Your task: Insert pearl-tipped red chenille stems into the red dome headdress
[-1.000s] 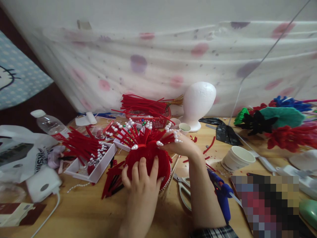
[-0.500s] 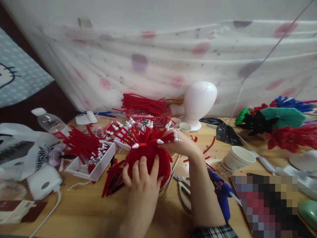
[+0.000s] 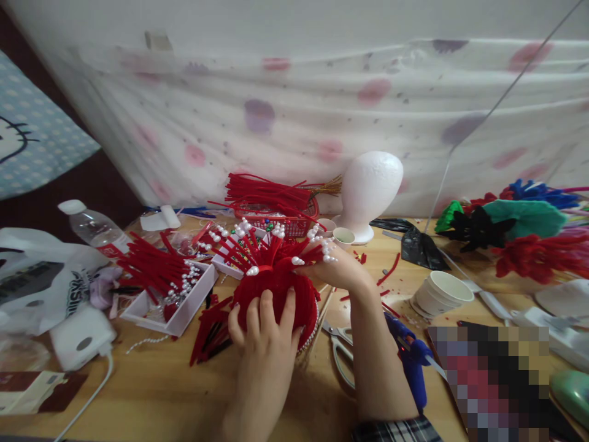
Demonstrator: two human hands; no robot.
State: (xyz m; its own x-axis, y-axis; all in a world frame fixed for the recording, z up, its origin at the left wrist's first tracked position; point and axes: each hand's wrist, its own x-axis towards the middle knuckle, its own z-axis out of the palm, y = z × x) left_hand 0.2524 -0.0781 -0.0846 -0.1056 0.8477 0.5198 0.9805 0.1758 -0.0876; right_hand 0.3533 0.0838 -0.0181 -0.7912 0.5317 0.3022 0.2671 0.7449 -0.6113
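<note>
A red fuzzy headpiece [image 3: 276,288] stands in the middle of the table, rounded in front, with a fan of red stems tipped by white pearls rising from its top and a pearl string along its right edge. My left hand [image 3: 264,331] grips its front from above, fingers spread and curved over the red surface. From the right, my right hand [image 3: 338,267] closes around the base of the right-hand stems; its fingertips are mostly hidden behind the stems and pearls.
A white box [image 3: 193,307] of red stems and pearls lies left, near a plastic bottle [image 3: 94,227]. Behind are a red basket [image 3: 294,227] and a white foam head [image 3: 370,190]. Scissors [image 3: 343,356], a blue glue gun [image 3: 411,356] and paper cups [image 3: 442,294] are right.
</note>
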